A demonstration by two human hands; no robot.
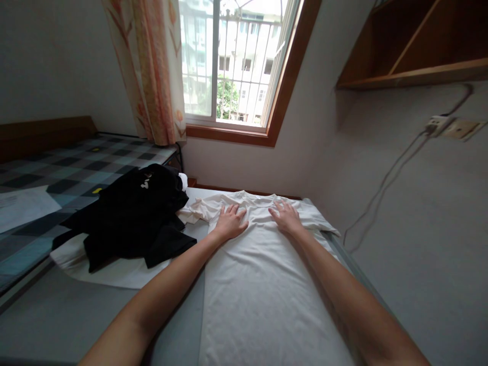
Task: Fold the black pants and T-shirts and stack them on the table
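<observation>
A white T-shirt (263, 290) lies spread out on the table, its neckline at the far end and its body running toward me. My left hand (231, 222) rests on the left side of the chest, palm down with the fingers spread. On the right side, just below the collar, my right hand (285, 217) lies flat with its fingers apart. Neither hand grips the cloth. The left sleeve is somewhat bunched, while the right one stretches toward the table's edge. Small wrinkles run across the fabric around both hands.
A heap of black clothes (133, 218) with white cloth (110, 269) under it sits left on the table (76, 315). Beyond is a checked bed (95, 157) with a paper sheet (26, 206). A cable (381, 188) hangs along the right wall below a wooden shelf (412, 76).
</observation>
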